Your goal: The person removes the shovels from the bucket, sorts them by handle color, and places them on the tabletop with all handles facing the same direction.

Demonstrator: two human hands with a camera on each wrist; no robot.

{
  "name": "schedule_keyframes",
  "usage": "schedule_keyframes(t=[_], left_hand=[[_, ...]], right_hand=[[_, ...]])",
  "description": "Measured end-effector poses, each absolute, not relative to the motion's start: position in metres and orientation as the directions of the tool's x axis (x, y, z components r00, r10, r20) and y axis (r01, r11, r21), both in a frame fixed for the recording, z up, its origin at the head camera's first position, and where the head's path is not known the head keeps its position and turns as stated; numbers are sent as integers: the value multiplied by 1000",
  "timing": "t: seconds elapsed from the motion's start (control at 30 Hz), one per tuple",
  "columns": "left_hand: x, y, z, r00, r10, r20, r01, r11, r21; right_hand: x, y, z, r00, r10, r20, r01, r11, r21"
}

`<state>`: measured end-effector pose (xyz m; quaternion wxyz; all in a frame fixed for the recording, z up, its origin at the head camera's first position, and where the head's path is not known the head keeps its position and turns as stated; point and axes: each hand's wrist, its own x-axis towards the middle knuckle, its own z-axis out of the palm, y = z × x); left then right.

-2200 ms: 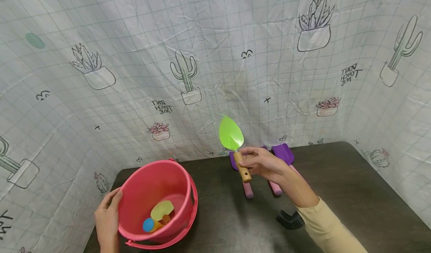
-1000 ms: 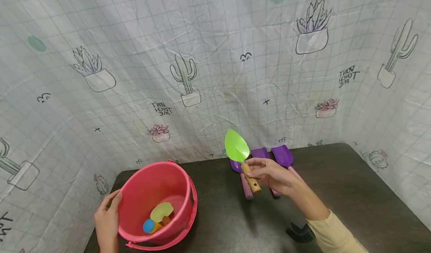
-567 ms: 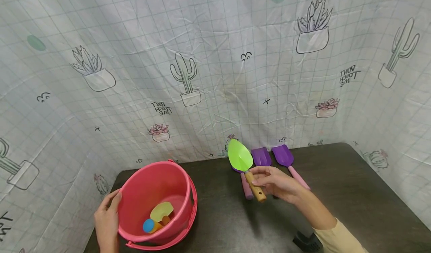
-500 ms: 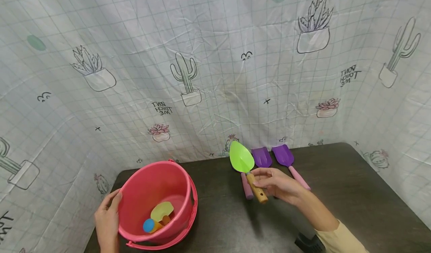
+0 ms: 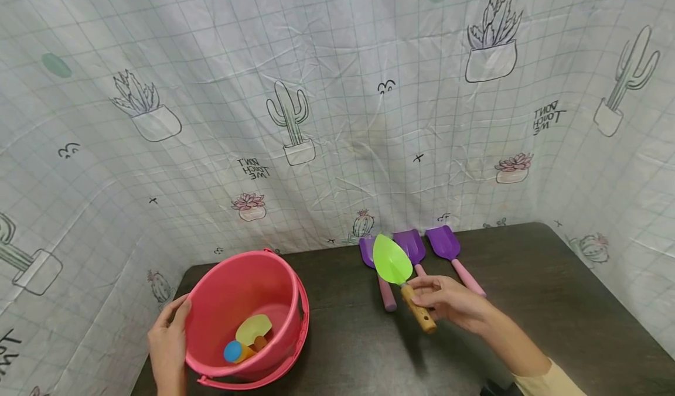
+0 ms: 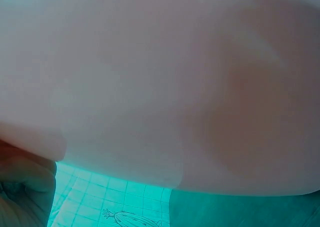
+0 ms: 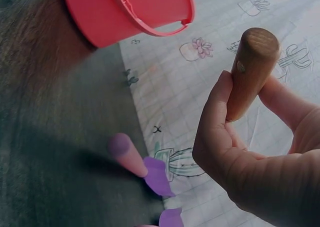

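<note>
My right hand (image 5: 453, 303) pinches the wooden handle of a garden trowel with a bright green, leaf-shaped blade (image 5: 392, 260). The trowel is held above the table, blade pointing away to the upper left. In the right wrist view the handle end (image 7: 252, 72) stands between thumb and fingers, the blade out of sight. My left hand (image 5: 167, 343) grips the left rim of a pink bucket (image 5: 224, 296), which leans toward me. Inside it lie a pale yellow piece (image 5: 254, 328) and a blue-and-yellow piece (image 5: 235, 352). In the left wrist view the bucket wall (image 6: 125, 87) is blurred.
Three purple shovels with pink handles lie at the table's back edge: left (image 5: 386, 290), middle (image 5: 410, 245) and right (image 5: 444, 242). A black object (image 5: 495, 389) shows partly by the right sleeve. A cactus-print curtain (image 5: 337, 120) stands behind the dark table (image 5: 348, 349).
My right hand has brought the trowel down and to the right, toward me, uncovering more of the shovels. The left hand and the bucket stay in place.
</note>
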<state>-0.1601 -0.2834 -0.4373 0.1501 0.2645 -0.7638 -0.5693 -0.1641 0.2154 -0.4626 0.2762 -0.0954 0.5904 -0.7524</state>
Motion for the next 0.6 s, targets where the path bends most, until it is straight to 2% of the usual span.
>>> schedule_keyframes(t=[0.37,0.6], left_hand=[[-161,-284,-437,-815,-574,-76,-238,212,948],[-160,-282,-436,-812,-578,-75,-231,201,952]], right_hand=[[-154,220,-475,-812,-547,-204,325,-133,-936],[-144,217,-482,-829,-494,-262,320,-35,-947]])
